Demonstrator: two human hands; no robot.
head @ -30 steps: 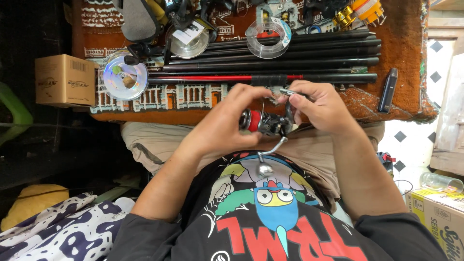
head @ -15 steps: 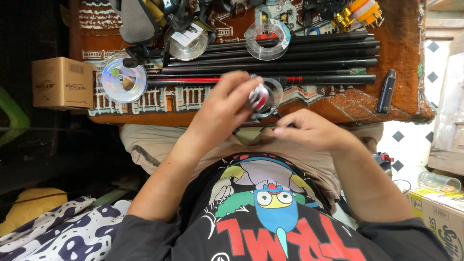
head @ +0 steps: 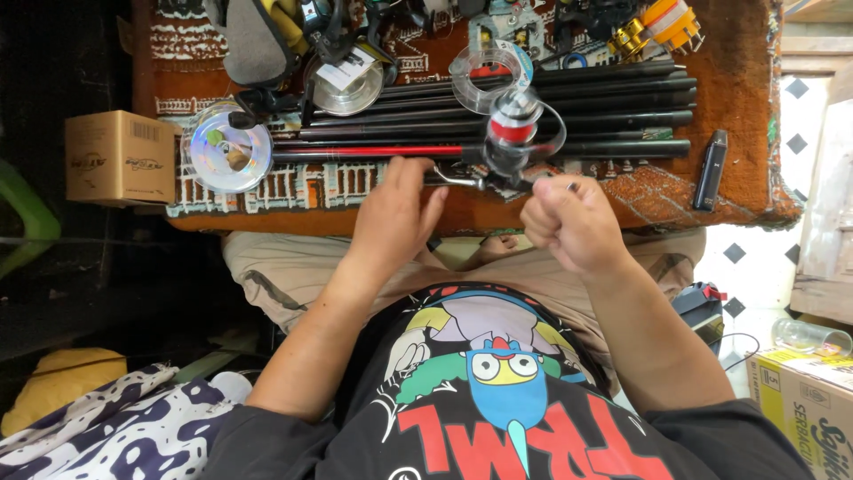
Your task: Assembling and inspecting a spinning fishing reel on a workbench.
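Fishing reel [head: 514, 133] beside rug edge [head: 462, 220]

One view only, from the head, looking steeply down the person's own chest and lap. It sits close: the printed shirt [head: 498, 400] fills the bottom of the frame, both forearms rise toward the middle. The patterned rug [head: 746, 116] spans the top edge, farthest away. A cardboard box [head: 120, 158] sits at the left, tiled floor [head: 755, 258] at the right.
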